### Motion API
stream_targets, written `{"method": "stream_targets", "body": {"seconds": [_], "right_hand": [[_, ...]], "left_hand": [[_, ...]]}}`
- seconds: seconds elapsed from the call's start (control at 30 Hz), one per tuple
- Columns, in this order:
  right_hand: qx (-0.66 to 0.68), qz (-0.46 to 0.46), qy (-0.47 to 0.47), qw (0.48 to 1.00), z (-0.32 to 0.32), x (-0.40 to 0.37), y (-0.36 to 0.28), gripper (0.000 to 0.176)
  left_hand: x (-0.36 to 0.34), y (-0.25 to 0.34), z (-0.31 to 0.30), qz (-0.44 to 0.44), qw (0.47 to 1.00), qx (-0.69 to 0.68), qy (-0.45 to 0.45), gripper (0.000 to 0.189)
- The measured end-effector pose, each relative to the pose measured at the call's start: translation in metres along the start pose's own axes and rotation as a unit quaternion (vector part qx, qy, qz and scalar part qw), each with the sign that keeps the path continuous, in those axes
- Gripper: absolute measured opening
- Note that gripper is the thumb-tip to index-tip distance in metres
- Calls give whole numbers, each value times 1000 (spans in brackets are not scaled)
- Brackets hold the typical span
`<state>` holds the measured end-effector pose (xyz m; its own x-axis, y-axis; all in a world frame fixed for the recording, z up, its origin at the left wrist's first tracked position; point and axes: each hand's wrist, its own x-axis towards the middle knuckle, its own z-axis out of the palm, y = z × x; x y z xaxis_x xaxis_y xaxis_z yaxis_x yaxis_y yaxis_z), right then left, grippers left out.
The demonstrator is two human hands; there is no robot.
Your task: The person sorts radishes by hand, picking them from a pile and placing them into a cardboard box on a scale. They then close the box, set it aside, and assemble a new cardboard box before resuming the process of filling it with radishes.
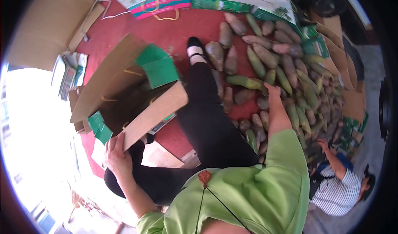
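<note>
I sit on a red floor with my black-trousered legs [207, 122] stretched forward. My left hand [117, 156] grips the edge of a flap of an open brown cardboard box [120, 89] with green inner flaps, standing to my left. My right hand [273, 90] reaches forward onto a large pile of elongated green and brown vegetables [286, 68]. Its fingers rest on the pile beside a green one [243, 81]; whether it grips one is unclear.
A person in a striped shirt [338, 192] crouches at the lower right, one hand [323, 144] at the pile. Printed cartons [244, 0] and a pink-and-green box [159, 2] stand at the far edge. Flat cardboard [49, 22] and a scale [66, 80] lie far left.
</note>
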<state>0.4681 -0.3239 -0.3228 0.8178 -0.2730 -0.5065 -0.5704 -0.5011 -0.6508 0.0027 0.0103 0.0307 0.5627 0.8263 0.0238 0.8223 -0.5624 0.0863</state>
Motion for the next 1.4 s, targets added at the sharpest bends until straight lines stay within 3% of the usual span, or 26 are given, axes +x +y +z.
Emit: {"method": "stream_targets", "body": {"seconds": [0.07,0.13,0.27,0.33,0.37,0.43,0.47,0.53,0.57,0.63,0.67,0.73,0.87,1.0,1.1,1.17,1.27,1.33,1.4], "right_hand": [[37,16,-109,993,0,46,32,70],[-19,97,-79,992,-11,-35,-31,63],[23,173,-61,983,-7,-8,-13,57],[73,252,-113,958,-16,-11,-14,54],[70,249,-117,959,-17,-12,-13,54],[139,334,-59,930,-17,-16,-10,50],[137,330,-63,932,-22,-31,-15,50],[169,215,-242,931,-34,-72,-32,47],[168,213,-246,931,-36,-91,-49,47],[153,71,-359,918,-42,-130,-85,51],[154,67,-361,918,-43,-148,-105,51],[130,-129,-468,865,-39,-182,-153,50],[71,-276,-541,791,-36,-271,-252,64],[-50,-351,-626,694,-19,-348,-316,60],[-131,-312,-687,643,12,-392,-332,61],[-178,-294,-710,615,39,-420,-332,61],[-241,-367,-689,577,95,-451,-313,64],[-267,-578,-598,487,125,-468,-298,72],[-229,-664,-513,493,130,-481,-290,76]], "left_hand": [[0,-2,0,-5,1000,-2,-2,45],[1,-2,0,-15,1000,-2,-1,45],[1,-5,0,3,1000,1,5,43],[1,-7,1,21,1000,7,13,41],[1,-8,1,16,1000,8,15,41],[1,-10,2,28,999,-3,21,41],[1,-11,1,33,999,12,19,38],[1,-11,0,25,999,9,17,36],[0,-11,0,24,1000,6,13,34],[0,-11,-1,25,999,12,18,31],[0,-12,-1,25,1000,8,16,31],[-1,-12,0,22,1000,2,11,28],[-2,-14,0,26,999,-3,22,27],[-3,-17,0,39,999,2,24,25],[-2,-18,1,45,998,-3,33,25],[-2,-19,1,45,998,-9,34,25],[-2,-18,1,41,999,0,28,23],[-1,-16,0,36,999,3,21,21],[-1,-12,-4,33,999,-3,15,24]]}}
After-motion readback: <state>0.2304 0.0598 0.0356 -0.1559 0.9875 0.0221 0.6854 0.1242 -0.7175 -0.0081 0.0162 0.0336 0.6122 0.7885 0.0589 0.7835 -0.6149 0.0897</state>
